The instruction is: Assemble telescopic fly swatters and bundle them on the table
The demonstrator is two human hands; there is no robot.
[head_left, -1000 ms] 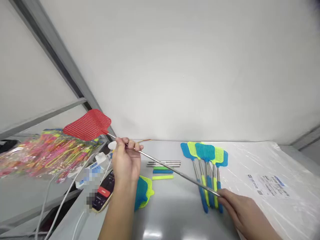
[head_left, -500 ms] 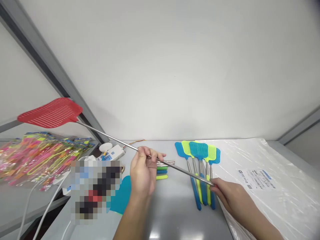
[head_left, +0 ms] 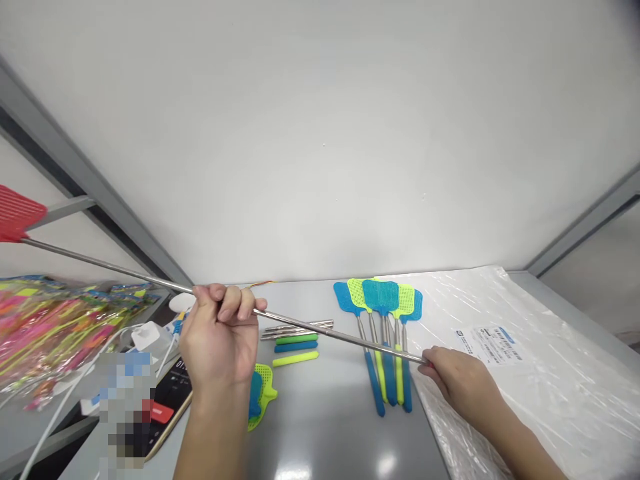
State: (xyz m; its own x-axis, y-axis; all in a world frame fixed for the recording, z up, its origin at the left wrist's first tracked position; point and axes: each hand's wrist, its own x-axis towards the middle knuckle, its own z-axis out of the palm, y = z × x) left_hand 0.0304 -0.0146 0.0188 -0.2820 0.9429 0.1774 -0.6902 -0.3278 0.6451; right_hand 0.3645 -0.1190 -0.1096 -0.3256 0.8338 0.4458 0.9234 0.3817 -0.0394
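A fly swatter with a red slotted head (head_left: 19,212) and a long thin metal shaft is held across the view, its head cut off by the left edge. My left hand (head_left: 220,333), palm towards me, has its fingers curled round the middle of the shaft. At the shaft's right end my right hand (head_left: 460,380) is closed on the grip, of which only a bit of red shows. Beneath the shaft lie several fly swatters with blue and yellow-green heads (head_left: 381,297), side by side on the grey table (head_left: 320,427).
Loose metal rods (head_left: 295,330) lie beside green, blue and yellow handle sleeves (head_left: 296,347). Left of them are a yellow-green swatter head (head_left: 267,393) and a phone (head_left: 170,407). Plastic-bagged items (head_left: 60,333) fill the left side; white plastic wrap (head_left: 500,360) covers the right.
My left hand has slid left along the shaft, and more of the shaft shows between my hands. The red head has moved left, partly out of view. My right hand stays at the grip.
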